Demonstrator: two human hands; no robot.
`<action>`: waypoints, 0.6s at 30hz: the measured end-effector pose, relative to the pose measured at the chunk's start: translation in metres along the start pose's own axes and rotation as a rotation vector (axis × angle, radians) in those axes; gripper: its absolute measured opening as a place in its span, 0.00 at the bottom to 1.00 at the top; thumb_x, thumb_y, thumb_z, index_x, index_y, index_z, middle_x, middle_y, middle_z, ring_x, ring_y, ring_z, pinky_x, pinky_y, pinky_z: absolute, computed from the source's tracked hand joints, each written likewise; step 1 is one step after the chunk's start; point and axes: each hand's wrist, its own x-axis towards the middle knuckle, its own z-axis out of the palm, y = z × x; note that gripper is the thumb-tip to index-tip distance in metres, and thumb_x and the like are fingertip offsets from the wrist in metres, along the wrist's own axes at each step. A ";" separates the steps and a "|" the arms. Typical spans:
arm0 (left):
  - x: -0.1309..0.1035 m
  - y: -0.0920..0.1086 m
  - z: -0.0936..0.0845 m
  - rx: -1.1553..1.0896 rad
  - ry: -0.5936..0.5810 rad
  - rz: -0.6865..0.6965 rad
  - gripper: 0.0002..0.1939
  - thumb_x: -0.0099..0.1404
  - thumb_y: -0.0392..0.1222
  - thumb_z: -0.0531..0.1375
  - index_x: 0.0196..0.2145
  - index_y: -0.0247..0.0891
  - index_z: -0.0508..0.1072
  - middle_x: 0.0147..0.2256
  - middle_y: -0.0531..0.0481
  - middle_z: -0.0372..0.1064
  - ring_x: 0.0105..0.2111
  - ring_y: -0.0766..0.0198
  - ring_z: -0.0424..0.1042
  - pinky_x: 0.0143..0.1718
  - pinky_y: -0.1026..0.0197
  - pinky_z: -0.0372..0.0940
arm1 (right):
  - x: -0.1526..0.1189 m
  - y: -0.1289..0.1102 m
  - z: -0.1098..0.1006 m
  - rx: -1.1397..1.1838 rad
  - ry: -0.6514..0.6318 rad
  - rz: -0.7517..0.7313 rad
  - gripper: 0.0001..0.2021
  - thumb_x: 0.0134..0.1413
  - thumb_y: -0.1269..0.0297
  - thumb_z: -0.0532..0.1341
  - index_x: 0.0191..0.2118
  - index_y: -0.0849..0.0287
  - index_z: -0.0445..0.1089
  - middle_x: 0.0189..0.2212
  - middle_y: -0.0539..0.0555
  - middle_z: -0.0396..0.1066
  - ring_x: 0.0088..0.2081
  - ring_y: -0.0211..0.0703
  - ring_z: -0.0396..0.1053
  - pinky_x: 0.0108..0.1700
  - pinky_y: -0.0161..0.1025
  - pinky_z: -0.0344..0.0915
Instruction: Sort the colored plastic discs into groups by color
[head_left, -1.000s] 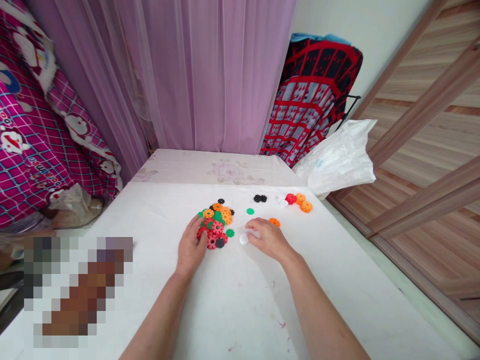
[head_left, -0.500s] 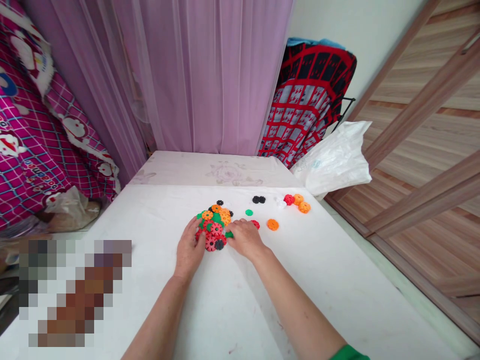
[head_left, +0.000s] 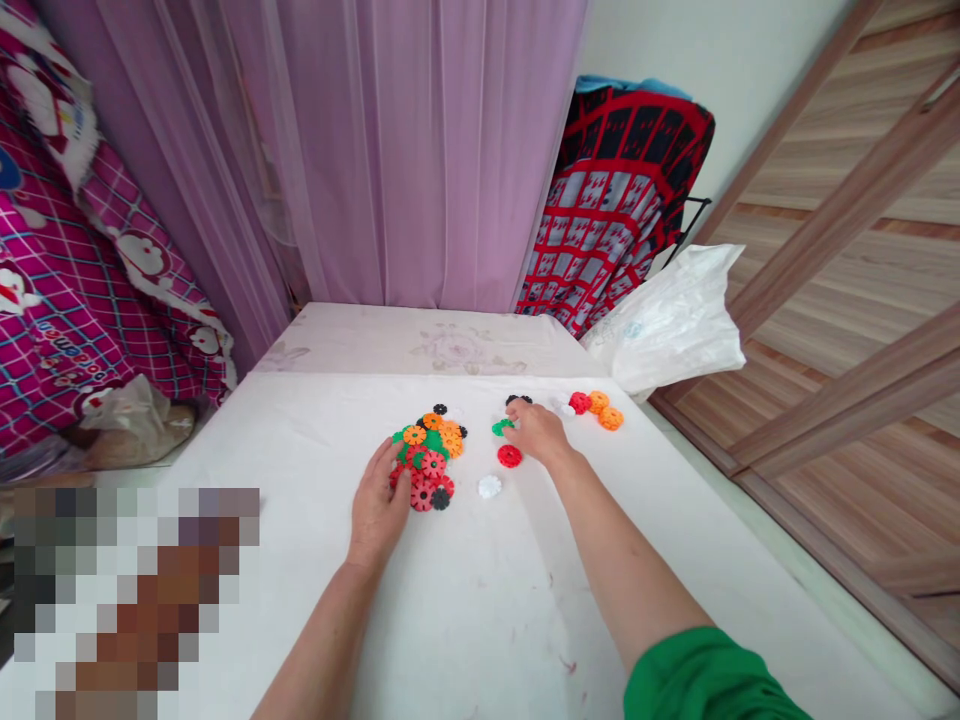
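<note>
A heap of notched plastic snowflake discs (head_left: 433, 463) in green, red, orange and black lies on the white-covered table. My left hand (head_left: 377, 505) rests against the heap's left side, fingers apart and curved around its edge, gripping nothing. To the right of the heap, my right hand (head_left: 541, 434) is over the table, its thumb and fingertips at a green snowflake disc (head_left: 502, 427). A second green disc seems to lie under it, though this is hard to make out. Near that hand are a red disc (head_left: 509, 456) and black discs (head_left: 519, 400), partly covered by the fingers.
One white disc (head_left: 490, 487) lies right of the heap. Farther right sit a red disc (head_left: 580, 403), orange discs (head_left: 610, 419) and a white one. A white plastic bag (head_left: 671, 325) stands at the table's far right edge. Purple curtains (head_left: 442, 150) hang behind.
My right hand has moved right and away from the heap with a green disc, to where a green disc lay. A white disc has come into view; the single orange disc is now hidden.
</note>
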 end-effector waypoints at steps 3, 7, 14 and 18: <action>-0.001 -0.003 0.000 -0.073 0.006 -0.042 0.21 0.65 0.42 0.55 0.55 0.45 0.69 0.62 0.46 0.62 0.60 0.57 0.64 0.59 0.51 0.63 | 0.007 0.003 0.007 -0.002 -0.017 -0.028 0.16 0.51 0.69 0.61 0.47 0.55 0.69 0.45 0.52 0.76 0.47 0.45 0.70 0.43 0.38 0.60; 0.000 -0.007 0.001 -0.146 0.055 -0.102 0.20 0.66 0.40 0.54 0.55 0.44 0.69 0.61 0.46 0.63 0.60 0.58 0.64 0.59 0.51 0.63 | 0.009 -0.001 0.011 -0.030 -0.034 -0.052 0.15 0.51 0.69 0.61 0.46 0.54 0.70 0.44 0.52 0.76 0.47 0.45 0.70 0.42 0.38 0.61; 0.004 -0.005 -0.002 -0.208 0.108 -0.193 0.21 0.65 0.40 0.54 0.56 0.44 0.68 0.58 0.45 0.67 0.57 0.58 0.68 0.60 0.49 0.62 | 0.003 -0.009 0.002 -0.063 -0.013 -0.084 0.13 0.55 0.68 0.60 0.46 0.55 0.72 0.46 0.55 0.74 0.48 0.47 0.69 0.45 0.39 0.62; 0.005 -0.001 -0.003 -0.230 0.114 -0.227 0.21 0.65 0.39 0.54 0.56 0.43 0.68 0.57 0.44 0.68 0.56 0.58 0.68 0.60 0.48 0.62 | -0.008 -0.034 0.002 -0.008 0.008 -0.233 0.10 0.58 0.68 0.57 0.42 0.53 0.75 0.45 0.53 0.74 0.48 0.45 0.68 0.47 0.38 0.61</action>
